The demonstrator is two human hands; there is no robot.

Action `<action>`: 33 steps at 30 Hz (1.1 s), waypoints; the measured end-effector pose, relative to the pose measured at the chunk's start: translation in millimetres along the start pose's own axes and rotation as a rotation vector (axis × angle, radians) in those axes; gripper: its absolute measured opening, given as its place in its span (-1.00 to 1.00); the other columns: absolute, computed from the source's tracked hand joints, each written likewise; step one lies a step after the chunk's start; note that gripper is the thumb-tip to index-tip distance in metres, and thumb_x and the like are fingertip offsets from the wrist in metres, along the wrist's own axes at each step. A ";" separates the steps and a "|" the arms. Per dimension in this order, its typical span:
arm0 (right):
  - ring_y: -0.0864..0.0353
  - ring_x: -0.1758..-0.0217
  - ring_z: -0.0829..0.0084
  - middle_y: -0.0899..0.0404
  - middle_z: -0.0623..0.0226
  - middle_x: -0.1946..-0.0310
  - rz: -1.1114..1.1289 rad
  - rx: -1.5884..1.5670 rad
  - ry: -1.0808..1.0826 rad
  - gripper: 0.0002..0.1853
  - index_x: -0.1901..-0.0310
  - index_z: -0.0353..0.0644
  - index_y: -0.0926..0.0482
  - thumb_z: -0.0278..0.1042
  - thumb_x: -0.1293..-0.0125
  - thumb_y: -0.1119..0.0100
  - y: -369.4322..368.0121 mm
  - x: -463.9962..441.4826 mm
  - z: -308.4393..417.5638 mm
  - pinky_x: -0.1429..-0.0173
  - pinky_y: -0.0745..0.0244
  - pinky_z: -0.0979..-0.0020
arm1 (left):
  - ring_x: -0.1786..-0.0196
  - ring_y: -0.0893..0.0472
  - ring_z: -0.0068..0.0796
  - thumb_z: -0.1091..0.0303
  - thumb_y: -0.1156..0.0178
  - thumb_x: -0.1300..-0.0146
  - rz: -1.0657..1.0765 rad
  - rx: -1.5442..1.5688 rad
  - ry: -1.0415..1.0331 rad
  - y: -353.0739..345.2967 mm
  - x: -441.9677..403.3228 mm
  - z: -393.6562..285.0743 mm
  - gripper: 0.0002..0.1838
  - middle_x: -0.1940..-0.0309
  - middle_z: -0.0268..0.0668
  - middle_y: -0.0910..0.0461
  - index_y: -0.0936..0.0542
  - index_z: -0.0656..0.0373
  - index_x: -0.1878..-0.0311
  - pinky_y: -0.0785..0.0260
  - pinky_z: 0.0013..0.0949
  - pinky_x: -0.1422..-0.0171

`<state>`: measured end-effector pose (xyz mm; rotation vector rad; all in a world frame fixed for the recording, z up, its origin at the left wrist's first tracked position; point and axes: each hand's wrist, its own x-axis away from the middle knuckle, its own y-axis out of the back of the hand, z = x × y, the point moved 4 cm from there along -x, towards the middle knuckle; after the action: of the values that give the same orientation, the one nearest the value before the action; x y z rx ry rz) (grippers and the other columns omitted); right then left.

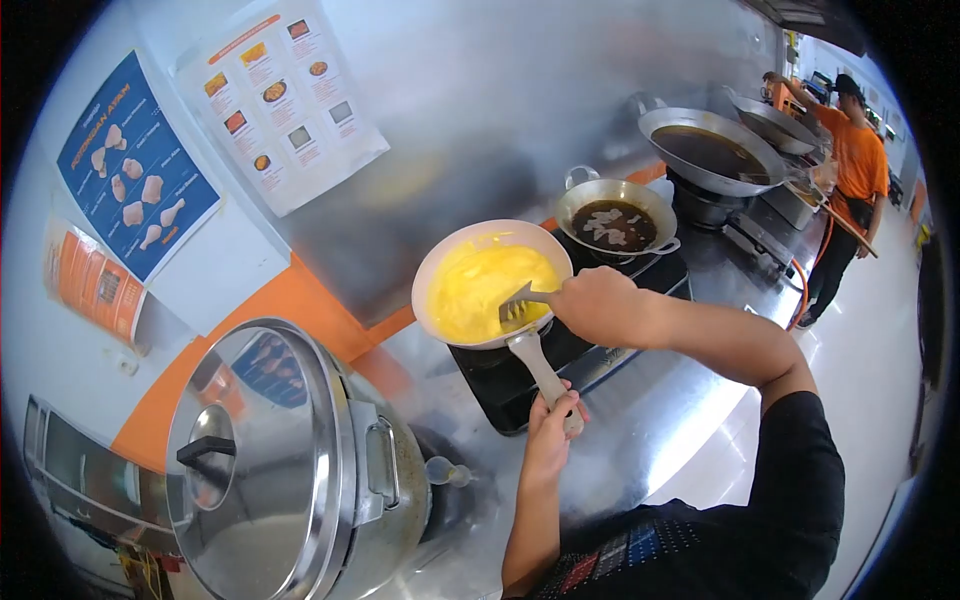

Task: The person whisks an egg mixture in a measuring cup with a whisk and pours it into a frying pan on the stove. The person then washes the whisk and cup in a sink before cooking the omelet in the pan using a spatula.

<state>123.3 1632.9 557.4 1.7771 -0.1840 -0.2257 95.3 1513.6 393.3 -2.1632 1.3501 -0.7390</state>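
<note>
A light-coloured frying pan (425, 290) sits over the black gas stove (490, 390), with yellow beaten egg (480, 275) spread across its inside. My left hand (553, 420) is closed round the end of the pan's pale handle (537, 365). In my closed right hand (600, 300) is a grey slotted spatula (517, 304), its head dipped into the egg near the handle side. To the right of the pan, a small two-handled wok (580, 190) on the same stove holds dark oil with pale pieces in it.
A large lidded metal pot (270, 450) stands at the left. Further right are a big wok of dark oil (660, 125) and another wok (770, 120). A person in an orange shirt (855, 160) stands beyond them. Posters (140, 170) hang on the wall.
</note>
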 end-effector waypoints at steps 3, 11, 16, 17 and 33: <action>-0.68 0.42 0.21 -0.62 0.10 0.50 -0.038 -0.002 -0.007 -0.89 0.44 -0.24 -0.63 -0.44 -0.03 -0.13 -22.5 -23.1 -0.4 0.37 -0.57 0.27 | 0.52 -0.41 -0.57 0.43 -0.12 -0.18 0.009 0.020 -0.003 3.0 -2.4 3.4 -0.79 0.54 -0.33 -0.42 -0.39 0.11 0.12 -0.04 -0.54 0.59; -0.65 0.38 0.19 -0.59 0.09 0.47 -0.137 -0.047 -0.029 -0.82 0.25 -0.24 -0.55 -0.45 -0.09 -0.07 -70.0 -75.7 -19.8 0.31 -0.55 0.25 | 0.57 -0.37 -0.57 0.41 -0.10 -0.20 -0.010 0.012 -0.015 -0.7 -0.1 0.1 -0.78 0.57 -0.31 -0.42 -0.36 0.13 0.09 -0.02 -0.53 0.60; -0.60 0.23 0.03 -0.59 -0.02 0.34 -0.091 -0.216 -0.191 -0.68 0.15 -0.19 -0.57 -0.51 0.01 -0.06 -39.3 -84.6 -62.1 0.09 -0.48 0.14 | 0.55 -0.40 -0.57 0.39 -0.10 -0.19 -0.019 -0.013 0.003 -2.9 3.0 -2.7 -0.77 0.57 -0.32 -0.42 -0.36 0.13 0.10 -0.09 -0.51 0.57; -0.59 0.18 0.03 -0.59 -0.03 0.31 0.001 -0.246 -0.216 -0.68 0.16 -0.20 -0.59 -0.52 0.01 -0.02 -29.2 -81.0 -71.4 0.05 -0.46 0.15 | 0.54 -0.41 -0.57 0.39 -0.10 -0.19 -0.003 -0.017 0.006 -1.8 3.3 -3.1 -0.77 0.56 -0.33 -0.43 -0.37 0.13 0.10 -0.10 -0.50 0.56; -0.63 0.34 0.17 -0.62 0.08 0.44 0.197 -0.445 0.162 -0.77 0.19 -0.30 -0.55 -0.44 -0.09 -0.16 20.5 -6.1 -43.8 0.16 -0.47 0.25 | 0.53 -0.42 -0.56 0.41 -0.12 -0.17 -0.006 -0.021 0.010 1.1 -2.4 0.0 -0.78 0.55 -0.34 -0.43 -0.37 0.13 0.12 -0.06 -0.52 0.59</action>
<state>128.4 1671.4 586.9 1.3175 -0.1750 0.0211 93.7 1515.3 392.1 -2.1831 1.3632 -0.7426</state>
